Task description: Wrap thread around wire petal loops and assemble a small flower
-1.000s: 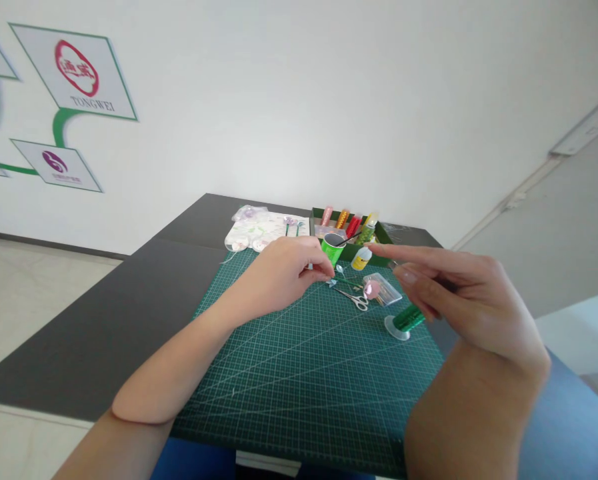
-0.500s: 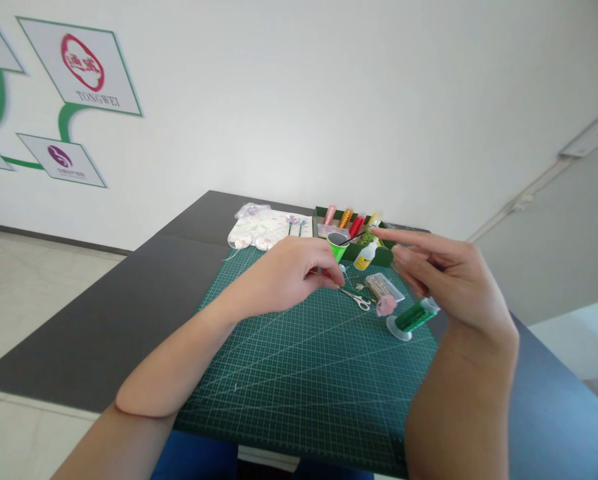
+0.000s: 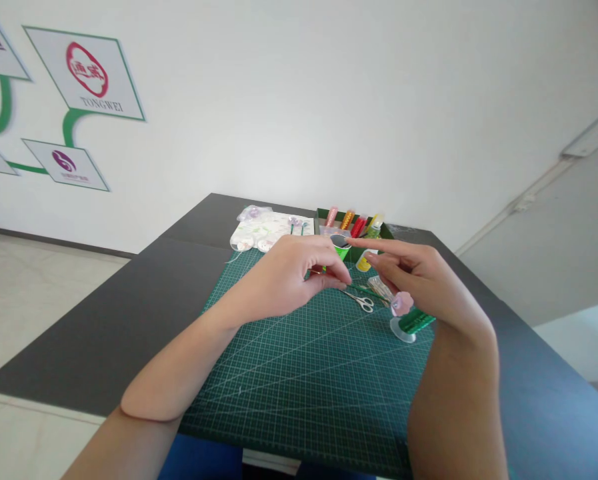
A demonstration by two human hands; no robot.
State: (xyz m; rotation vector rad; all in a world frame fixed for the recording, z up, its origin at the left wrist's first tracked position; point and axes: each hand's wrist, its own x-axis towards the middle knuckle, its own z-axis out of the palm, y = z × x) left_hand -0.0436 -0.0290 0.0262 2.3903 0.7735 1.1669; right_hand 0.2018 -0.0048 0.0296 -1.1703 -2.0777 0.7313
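1. Green and slender, a stem runs rightward from the left hand, whose thumb and fingertips are pinched on its near end.
2. At the stem's other end sits a pink flower, held above the gridded cutting mat and partly covering a shiny green tube.
3. The person's right hand is apart from the left, its index finger stretched out and its thumb below; whether it grips anything cannot be told.
4. Its fingertip overlaps the rim of a green cup in this view; contact is unclear.
5. White-handled scissors lie on the mat just below the stem.
6. Behind the hands, a yellow-labelled bottle stands before a dark green box of coloured tubes.
7. Farther left, small flower pieces lie on a white sheet.
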